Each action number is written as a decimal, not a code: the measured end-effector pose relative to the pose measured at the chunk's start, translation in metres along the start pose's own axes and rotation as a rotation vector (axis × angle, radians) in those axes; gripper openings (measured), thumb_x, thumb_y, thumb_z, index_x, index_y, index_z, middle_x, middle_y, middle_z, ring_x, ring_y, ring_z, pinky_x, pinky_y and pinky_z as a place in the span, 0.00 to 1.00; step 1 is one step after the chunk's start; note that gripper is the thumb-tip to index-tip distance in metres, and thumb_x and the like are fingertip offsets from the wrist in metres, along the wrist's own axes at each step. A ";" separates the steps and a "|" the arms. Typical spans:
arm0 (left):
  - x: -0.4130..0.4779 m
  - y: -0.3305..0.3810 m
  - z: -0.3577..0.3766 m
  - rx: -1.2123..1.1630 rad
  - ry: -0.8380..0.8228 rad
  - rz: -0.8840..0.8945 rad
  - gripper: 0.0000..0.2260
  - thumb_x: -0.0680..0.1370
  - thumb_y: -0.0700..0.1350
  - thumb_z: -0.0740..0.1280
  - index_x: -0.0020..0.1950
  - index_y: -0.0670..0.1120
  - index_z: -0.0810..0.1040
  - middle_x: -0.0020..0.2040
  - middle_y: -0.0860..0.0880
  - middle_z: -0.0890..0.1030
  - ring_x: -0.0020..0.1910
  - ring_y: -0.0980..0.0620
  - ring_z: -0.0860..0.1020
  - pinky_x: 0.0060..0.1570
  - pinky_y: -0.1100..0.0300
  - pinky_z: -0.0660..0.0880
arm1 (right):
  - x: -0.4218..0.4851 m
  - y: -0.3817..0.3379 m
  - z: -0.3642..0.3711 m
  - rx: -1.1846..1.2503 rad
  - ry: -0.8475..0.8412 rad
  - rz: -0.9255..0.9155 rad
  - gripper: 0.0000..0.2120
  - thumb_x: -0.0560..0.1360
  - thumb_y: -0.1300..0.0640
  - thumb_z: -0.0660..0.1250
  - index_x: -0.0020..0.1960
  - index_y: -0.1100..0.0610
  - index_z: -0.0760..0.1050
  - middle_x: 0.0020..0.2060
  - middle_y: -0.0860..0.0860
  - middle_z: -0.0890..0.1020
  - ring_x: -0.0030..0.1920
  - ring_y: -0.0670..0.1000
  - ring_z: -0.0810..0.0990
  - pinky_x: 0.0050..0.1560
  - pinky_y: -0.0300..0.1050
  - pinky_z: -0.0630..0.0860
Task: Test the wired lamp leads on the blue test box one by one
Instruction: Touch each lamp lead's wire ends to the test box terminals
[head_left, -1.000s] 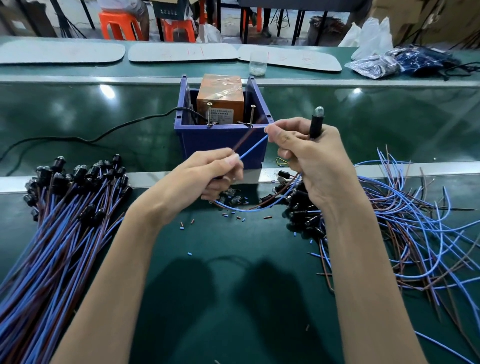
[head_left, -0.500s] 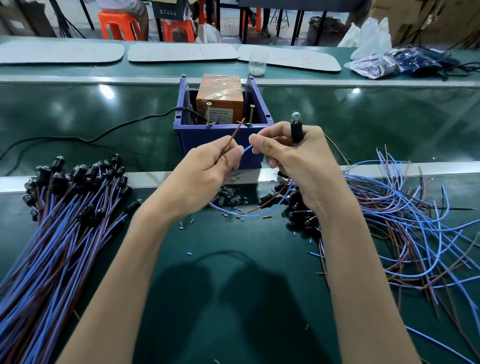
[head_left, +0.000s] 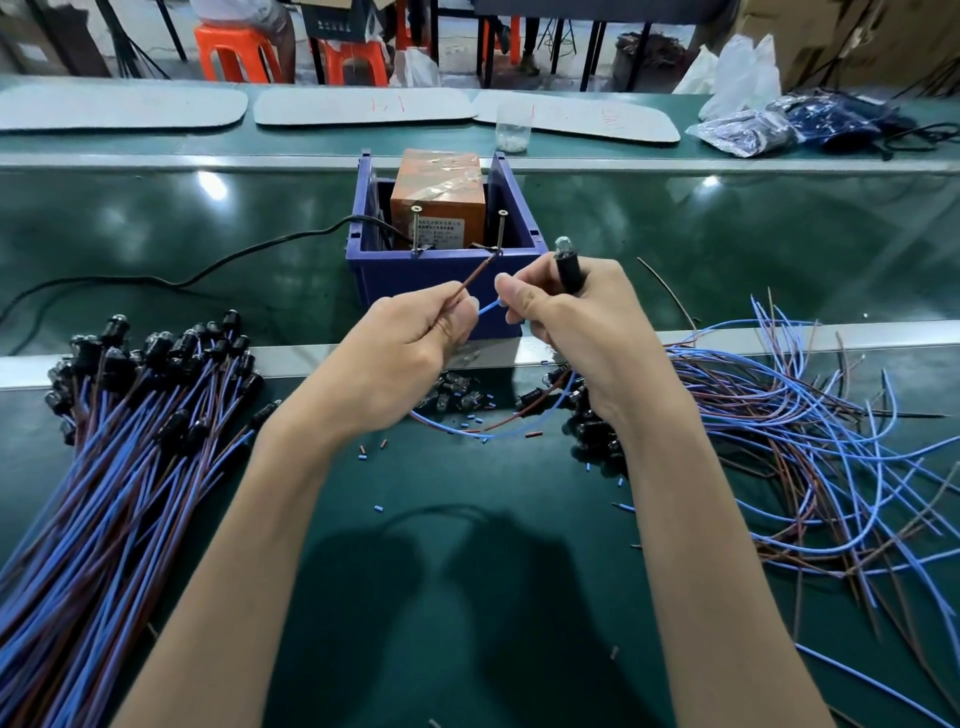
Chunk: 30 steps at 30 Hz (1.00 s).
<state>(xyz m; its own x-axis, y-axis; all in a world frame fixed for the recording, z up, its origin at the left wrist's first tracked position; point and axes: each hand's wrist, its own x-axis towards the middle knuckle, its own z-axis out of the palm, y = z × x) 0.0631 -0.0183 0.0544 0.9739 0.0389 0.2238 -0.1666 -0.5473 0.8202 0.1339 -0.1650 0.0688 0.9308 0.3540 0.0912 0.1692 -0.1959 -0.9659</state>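
Observation:
The blue test box (head_left: 415, 280) stands mid-table with an orange unit (head_left: 439, 192) inside and two upright screws, left (head_left: 415, 228) and right (head_left: 501, 231), on its front rim. My left hand (head_left: 410, 343) pinches a brown lead (head_left: 475, 275) whose bare tip reaches up to the right screw's base. My right hand (head_left: 566, 322) grips a black lamp holder (head_left: 568, 265) with a clear bulb on top and pinches the blue lead (head_left: 488, 308) between thumb and forefinger. Both leads loop down under my hands.
A bundle of wired lamps (head_left: 119, 431) lies at the left. Loose blue and brown wires (head_left: 810, 447) and black lamp holders (head_left: 592, 436) spread at the right. A black cable (head_left: 208, 270) runs left from the box. Plastic bags (head_left: 748, 130) and a clear cup (head_left: 513, 127) sit behind.
My two hands have drawn closer together and moved a little toward the box. The brown lead's tip has risen to the right screw. The lamp holder has shifted left with my right hand.

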 end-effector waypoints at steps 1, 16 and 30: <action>-0.001 0.001 0.000 0.013 0.001 -0.003 0.16 0.83 0.45 0.57 0.35 0.47 0.64 0.28 0.56 0.64 0.29 0.55 0.60 0.31 0.59 0.61 | 0.000 0.000 0.002 -0.011 0.011 0.007 0.12 0.73 0.55 0.73 0.31 0.51 0.77 0.24 0.45 0.79 0.28 0.41 0.72 0.38 0.40 0.67; -0.005 0.005 -0.009 0.149 -0.008 -0.025 0.17 0.83 0.45 0.57 0.34 0.46 0.64 0.29 0.52 0.64 0.28 0.55 0.60 0.29 0.63 0.59 | -0.003 0.000 0.014 -0.097 0.036 0.039 0.14 0.75 0.55 0.70 0.31 0.51 0.75 0.22 0.41 0.78 0.23 0.37 0.70 0.35 0.38 0.67; -0.019 0.001 -0.055 -0.142 0.093 -0.075 0.16 0.83 0.40 0.54 0.35 0.44 0.61 0.25 0.60 0.63 0.23 0.63 0.62 0.25 0.76 0.62 | 0.001 0.009 -0.013 -0.010 -0.087 0.074 0.09 0.76 0.62 0.68 0.37 0.54 0.79 0.31 0.48 0.83 0.22 0.40 0.67 0.25 0.30 0.64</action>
<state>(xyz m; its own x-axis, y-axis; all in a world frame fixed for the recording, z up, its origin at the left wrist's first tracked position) 0.0356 0.0265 0.0799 0.9670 0.1561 0.2013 -0.1203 -0.4168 0.9010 0.1402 -0.1780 0.0636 0.9093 0.4161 -0.0018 0.1050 -0.2337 -0.9666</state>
